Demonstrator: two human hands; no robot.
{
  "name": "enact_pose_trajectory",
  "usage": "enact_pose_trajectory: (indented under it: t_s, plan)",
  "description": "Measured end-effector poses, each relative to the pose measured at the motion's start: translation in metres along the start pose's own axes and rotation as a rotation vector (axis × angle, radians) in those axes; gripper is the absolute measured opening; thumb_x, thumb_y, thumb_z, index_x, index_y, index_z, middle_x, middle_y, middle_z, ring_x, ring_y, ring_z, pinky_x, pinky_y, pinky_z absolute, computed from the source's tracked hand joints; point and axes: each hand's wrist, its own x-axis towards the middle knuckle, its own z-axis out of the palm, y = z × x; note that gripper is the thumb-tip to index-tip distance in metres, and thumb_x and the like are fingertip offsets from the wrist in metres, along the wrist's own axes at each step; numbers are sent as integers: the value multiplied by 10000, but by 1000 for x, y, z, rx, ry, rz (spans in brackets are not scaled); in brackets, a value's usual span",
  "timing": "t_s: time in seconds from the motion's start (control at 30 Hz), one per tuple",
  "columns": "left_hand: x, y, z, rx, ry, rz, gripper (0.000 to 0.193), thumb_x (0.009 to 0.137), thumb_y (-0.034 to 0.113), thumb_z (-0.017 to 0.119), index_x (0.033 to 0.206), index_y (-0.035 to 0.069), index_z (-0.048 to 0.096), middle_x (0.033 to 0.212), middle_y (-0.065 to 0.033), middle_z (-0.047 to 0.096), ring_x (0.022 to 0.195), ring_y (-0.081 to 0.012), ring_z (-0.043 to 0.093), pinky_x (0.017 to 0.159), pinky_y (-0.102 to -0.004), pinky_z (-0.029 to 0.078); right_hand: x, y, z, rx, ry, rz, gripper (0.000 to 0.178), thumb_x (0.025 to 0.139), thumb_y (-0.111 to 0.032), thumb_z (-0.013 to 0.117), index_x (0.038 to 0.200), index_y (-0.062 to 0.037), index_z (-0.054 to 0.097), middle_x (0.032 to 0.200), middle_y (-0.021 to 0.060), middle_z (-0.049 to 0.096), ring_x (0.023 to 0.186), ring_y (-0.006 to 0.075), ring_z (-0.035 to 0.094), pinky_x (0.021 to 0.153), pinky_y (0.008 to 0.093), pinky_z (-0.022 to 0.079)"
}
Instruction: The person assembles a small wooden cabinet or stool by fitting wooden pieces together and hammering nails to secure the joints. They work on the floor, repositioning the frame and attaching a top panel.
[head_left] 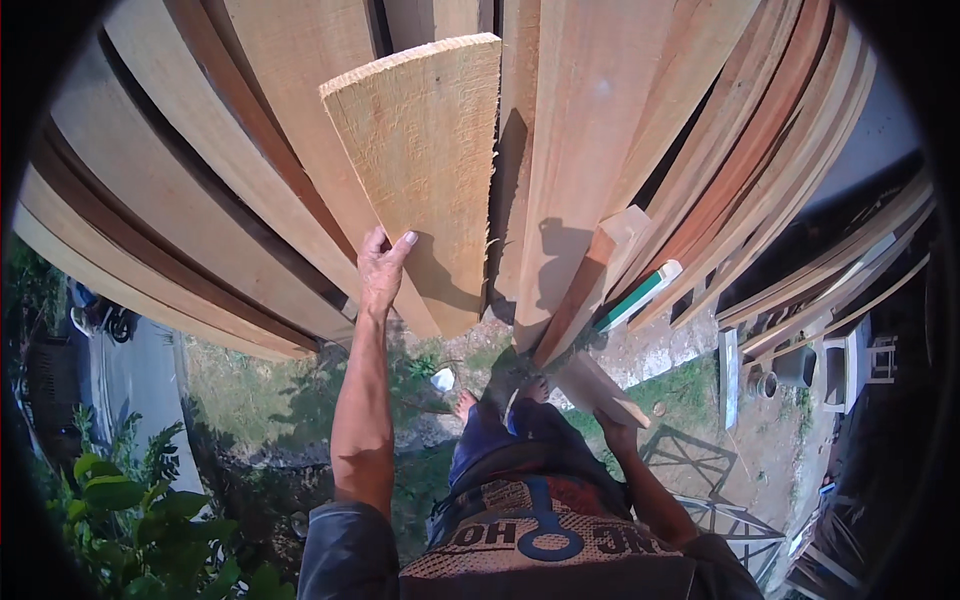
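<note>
A wide, rough-sawn wooden plank (425,150) stands before me among other planks, its curved-looking top end toward the far side and its right edge splintery. My left hand (381,268) is closed on the plank's left edge, low down, with the thumb lying over its face. Low at my right side, my right hand (619,434) grips the near end of a short, flat piece of board (592,385). The fingers beneath that board are mostly hidden.
Long planks (590,130) lean in a fanned row across the far side. A green-and-white strip (640,295) rests among them at right. Leafy plants (140,510) grow at lower left, by a paved path (145,380). A bucket (796,367) and metal frame (725,530) stand right.
</note>
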Motion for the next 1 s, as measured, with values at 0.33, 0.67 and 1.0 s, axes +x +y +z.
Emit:
enact_pose_trajectory:
  t_s: [0.33,0.67,1.0]
  plan:
    - [-76,54,-13,-369,675,127,892,950,738,359,1501,40,287,1518,-171,348,1352,-288,413,1151,-468,312,-24,88,10,251,121,195,360,847,-75,781,1168,36,663,1099,107,708,1015,188,647,906,342,509]
    - [-127,86,-40,-270,299,461,370,950,408,592,911,47,518,816,-96,550,810,-223,578,757,-353,522,55,24,9,308,7,-56,380,859,-214,772,1151,17,698,1054,147,744,1007,238,709,908,347,527]
    - [-109,55,-107,-509,-529,356,325,994,362,516,940,42,517,796,-127,572,746,-251,567,695,-394,501,137,-8,107,137,-282,-25,394,834,-394,750,1120,-126,719,933,217,708,881,359,703,748,431,534]
